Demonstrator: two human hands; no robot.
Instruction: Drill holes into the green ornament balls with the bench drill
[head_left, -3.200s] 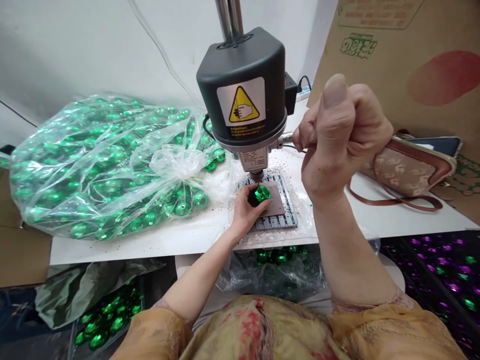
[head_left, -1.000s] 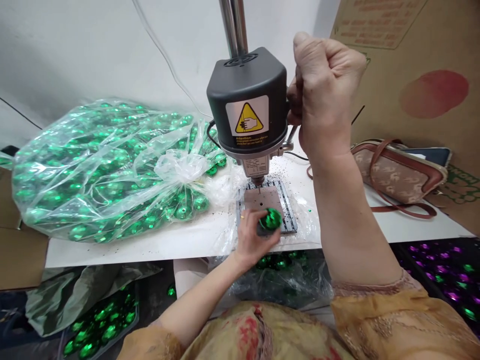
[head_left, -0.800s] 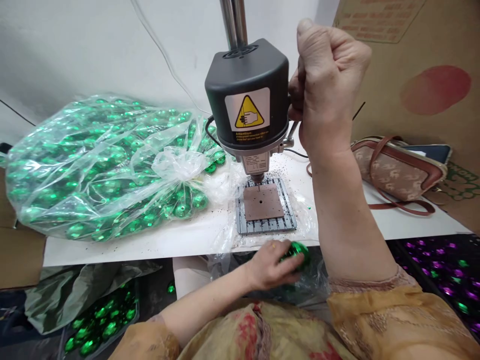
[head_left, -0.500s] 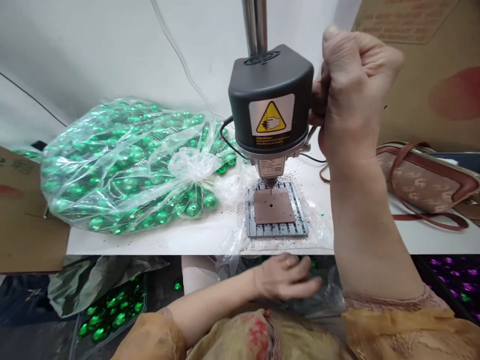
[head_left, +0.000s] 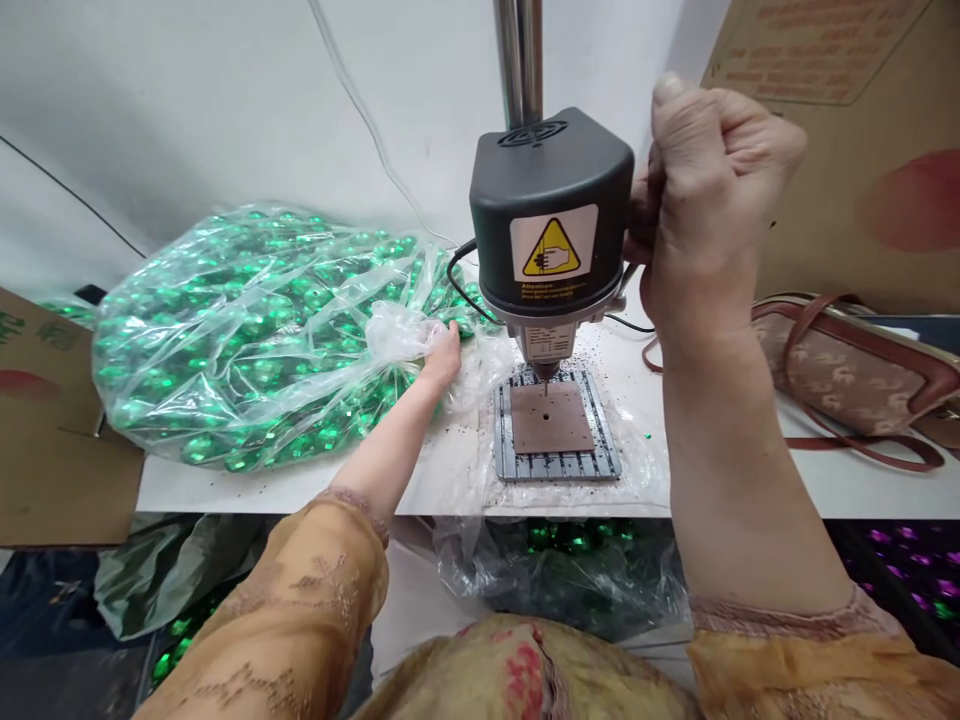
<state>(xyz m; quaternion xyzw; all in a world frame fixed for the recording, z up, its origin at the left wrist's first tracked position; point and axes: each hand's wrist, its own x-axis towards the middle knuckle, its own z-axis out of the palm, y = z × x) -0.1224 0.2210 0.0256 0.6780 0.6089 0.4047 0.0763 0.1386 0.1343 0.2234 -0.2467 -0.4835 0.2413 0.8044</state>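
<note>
A small black drill press (head_left: 553,220) stands on the white table (head_left: 300,485), its bit raised over a brown pad (head_left: 551,420) on a slotted grey base (head_left: 556,466). The pad is bare. My right hand (head_left: 709,190) is a fist closed round the press's feed lever, at the right side of the head. My left hand (head_left: 442,356) reaches to the mouth of a large clear plastic bag (head_left: 247,330) full of shiny green faceted pieces. Its fingers are buried in the plastic.
A patterned purse (head_left: 847,370) with a brown strap lies on the table to the right, in front of a big cardboard box (head_left: 862,130). Another bag of green pieces (head_left: 577,565) hangs under the table edge. Cardboard (head_left: 45,430) stands at left; purple pieces (head_left: 900,560) lie low right.
My left hand took the green piece off the pad, dropped it into the bag under the table edge, then swung up left to the big bag. My right hand raised the lever.
</note>
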